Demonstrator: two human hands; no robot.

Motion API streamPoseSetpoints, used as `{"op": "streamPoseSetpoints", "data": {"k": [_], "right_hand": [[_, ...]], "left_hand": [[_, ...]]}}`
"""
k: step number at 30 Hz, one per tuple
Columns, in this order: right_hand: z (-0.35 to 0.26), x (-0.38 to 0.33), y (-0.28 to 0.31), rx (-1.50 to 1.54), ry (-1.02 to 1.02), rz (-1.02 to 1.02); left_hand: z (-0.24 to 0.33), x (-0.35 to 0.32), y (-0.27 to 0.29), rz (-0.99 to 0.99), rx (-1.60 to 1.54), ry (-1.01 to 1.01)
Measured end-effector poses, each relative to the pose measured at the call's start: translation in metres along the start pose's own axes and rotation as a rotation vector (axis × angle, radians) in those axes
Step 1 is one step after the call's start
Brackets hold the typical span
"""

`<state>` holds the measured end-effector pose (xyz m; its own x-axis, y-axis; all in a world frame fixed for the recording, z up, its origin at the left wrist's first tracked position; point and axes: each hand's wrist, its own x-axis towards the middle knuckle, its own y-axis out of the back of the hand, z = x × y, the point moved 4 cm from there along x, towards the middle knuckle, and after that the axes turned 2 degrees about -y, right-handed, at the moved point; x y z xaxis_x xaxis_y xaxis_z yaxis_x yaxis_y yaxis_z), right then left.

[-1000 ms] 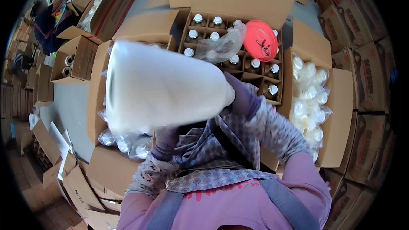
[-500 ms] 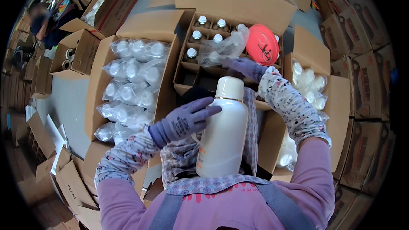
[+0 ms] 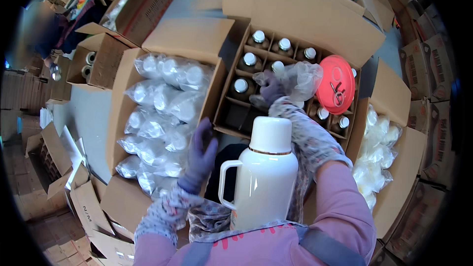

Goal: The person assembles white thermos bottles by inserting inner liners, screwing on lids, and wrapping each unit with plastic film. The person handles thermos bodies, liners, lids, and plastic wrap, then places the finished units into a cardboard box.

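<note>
While the open left hand [image 3: 201,152] hangs beside the white flask [image 3: 263,172], the right hand [image 3: 268,88] grips a clear bag [image 3: 300,80] above the box [image 3: 295,34].

I was looking at a packing warehouse: open cardboard boxes [image 3: 148,34] everywhere, one divided carton [image 3: 276,69] of flasks, another of bagged flasks [image 3: 162,103].
</note>
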<state>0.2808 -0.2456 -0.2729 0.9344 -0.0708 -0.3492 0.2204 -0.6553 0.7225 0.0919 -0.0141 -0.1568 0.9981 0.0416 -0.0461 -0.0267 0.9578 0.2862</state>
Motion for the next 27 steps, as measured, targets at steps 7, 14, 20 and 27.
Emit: {"op": "streamPoseSetpoints", "data": {"k": [7,14,20,27], "right_hand": [[0.03,-0.1,0.085,1.197,0.201,-0.281],[0.047,-0.2,0.154,1.322,0.389,-0.337],[0.043,-0.301,0.161,0.826,0.617,-0.461],[0.072,-0.339,0.118,0.77,0.487,-0.378]], "left_hand": [[-0.029,0.101,-0.103,0.007,0.097,0.039],[0.021,0.075,-0.102,-0.153,-0.504,0.293],[0.058,-0.052,-0.038,-0.193,-0.201,-0.128],[0.038,-0.101,-0.043,-0.465,-0.483,-0.056]]}}
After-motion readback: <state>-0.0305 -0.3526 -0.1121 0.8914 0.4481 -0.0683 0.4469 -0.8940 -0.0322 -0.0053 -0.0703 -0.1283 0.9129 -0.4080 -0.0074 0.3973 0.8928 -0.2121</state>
